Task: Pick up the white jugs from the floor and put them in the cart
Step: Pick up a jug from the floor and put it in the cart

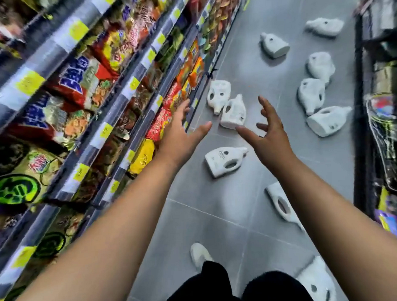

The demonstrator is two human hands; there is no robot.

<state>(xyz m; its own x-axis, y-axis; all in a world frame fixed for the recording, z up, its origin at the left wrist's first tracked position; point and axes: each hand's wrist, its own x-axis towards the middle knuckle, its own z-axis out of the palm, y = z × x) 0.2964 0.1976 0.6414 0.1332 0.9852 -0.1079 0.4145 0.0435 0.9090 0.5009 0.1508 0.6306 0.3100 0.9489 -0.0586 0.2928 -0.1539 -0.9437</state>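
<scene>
Reaching: left hand (181,133) flat | right hand (269,130) splayed (both empty) | white jugs (233,113) floored

just one head cam, looking forward and down the aisle floor (217,206), both arms close in frame

Grey tiled floor (217,206), many white jugs (216,160) loose across it, one white shoe (200,254).
</scene>
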